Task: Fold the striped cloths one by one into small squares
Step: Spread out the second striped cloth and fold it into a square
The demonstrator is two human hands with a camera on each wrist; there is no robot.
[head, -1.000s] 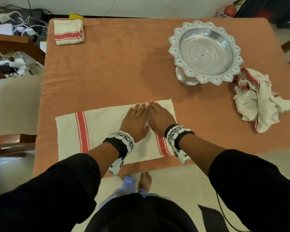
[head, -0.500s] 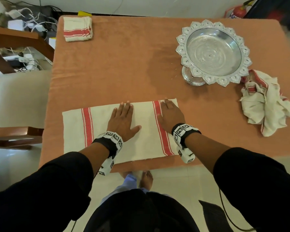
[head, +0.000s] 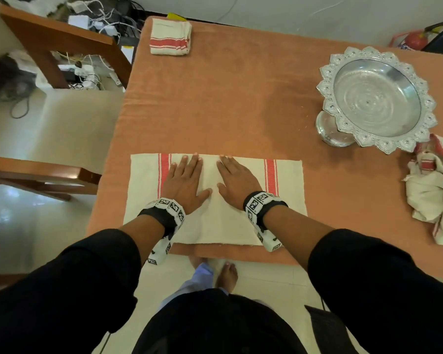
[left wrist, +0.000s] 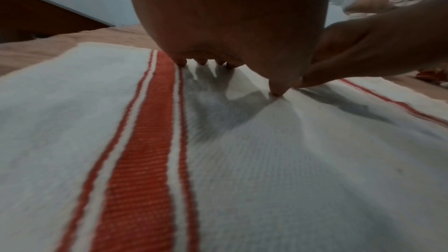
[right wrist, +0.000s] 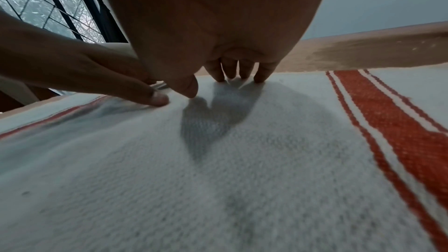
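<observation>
Two flat, spread grips (head: 187, 180) (head: 237, 181) press one of three striped cloths (head: 215, 221).

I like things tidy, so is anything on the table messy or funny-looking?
Yes. The crumpled striped cloth at the table's right edge lies in a heap beside the silver pedestal bowl, not yet folded. The folded cloth at the far left corner looks neat, and both hands lie flat on the spread cloth.
</observation>
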